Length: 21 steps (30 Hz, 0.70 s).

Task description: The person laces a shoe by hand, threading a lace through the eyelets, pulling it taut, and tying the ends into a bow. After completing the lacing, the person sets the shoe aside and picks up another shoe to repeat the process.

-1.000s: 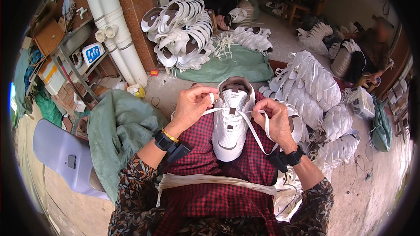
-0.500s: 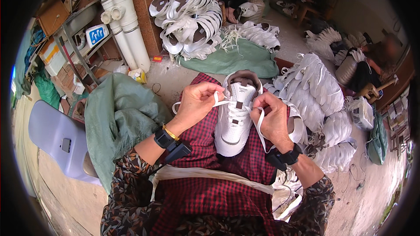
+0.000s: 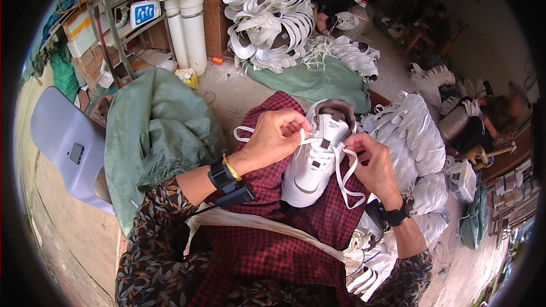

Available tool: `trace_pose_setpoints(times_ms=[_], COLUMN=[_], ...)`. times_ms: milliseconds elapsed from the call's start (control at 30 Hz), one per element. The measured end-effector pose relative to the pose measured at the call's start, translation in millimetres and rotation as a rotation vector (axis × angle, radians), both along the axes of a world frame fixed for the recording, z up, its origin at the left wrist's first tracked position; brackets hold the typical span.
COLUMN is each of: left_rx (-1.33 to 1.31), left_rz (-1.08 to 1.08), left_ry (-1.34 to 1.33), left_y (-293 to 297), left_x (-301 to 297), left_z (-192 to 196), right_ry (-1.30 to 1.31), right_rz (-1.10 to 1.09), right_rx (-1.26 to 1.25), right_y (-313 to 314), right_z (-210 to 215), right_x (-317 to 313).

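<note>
A white sneaker (image 3: 311,165) lies on my lap over a red checked cloth (image 3: 267,233), toe toward me. My left hand (image 3: 273,136) pinches a white lace end (image 3: 243,132) near the shoe's upper eyelets. My right hand (image 3: 372,162) grips the other white lace (image 3: 348,179) at the shoe's right side, the lace looping down below it. Both wrists wear dark bands.
A green sack (image 3: 162,131) lies at my left beside a grey plastic chair (image 3: 68,148). Stacks of white shoe uppers (image 3: 270,14) sit ahead by white pipes (image 3: 185,11), and more white shoes (image 3: 412,142) are piled at my right. Other people sit farther back.
My view has shifted, so the shoe sits lower right. Both hands stay on the laces, the left hand pulling its lace end out leftward.
</note>
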<state>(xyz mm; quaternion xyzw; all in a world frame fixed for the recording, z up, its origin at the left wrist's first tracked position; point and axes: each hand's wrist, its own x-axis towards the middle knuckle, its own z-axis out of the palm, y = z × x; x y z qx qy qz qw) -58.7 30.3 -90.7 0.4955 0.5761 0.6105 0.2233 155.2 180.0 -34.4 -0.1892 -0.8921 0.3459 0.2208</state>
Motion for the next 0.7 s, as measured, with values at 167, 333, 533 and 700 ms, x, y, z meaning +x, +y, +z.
trace_pose_setpoints(times_ms=[167, 333, 533, 700], left_rx=[0.102, 0.063, 0.078, 0.038], left_rz=[0.078, 0.065, 0.077, 0.033], left_ry=[0.143, 0.135, 0.115, 0.161], left_y=[3.5, 7.0, -0.9, 2.0], left_x=[11.4, 10.6, 10.6, 8.2], left_z=[3.8, 12.2, 14.9, 13.0], right_ry=[0.030, 0.065, -0.028, -0.077], right_rz=[0.060, 0.254, 0.249, 0.244], right_rx=[0.204, 0.313, 0.021, 0.056], right_y=[2.3, -0.1, -5.8, -3.5], right_z=[27.3, 23.4, 19.6, 19.4], right_x=[-15.6, -61.4, -69.3, -68.9])
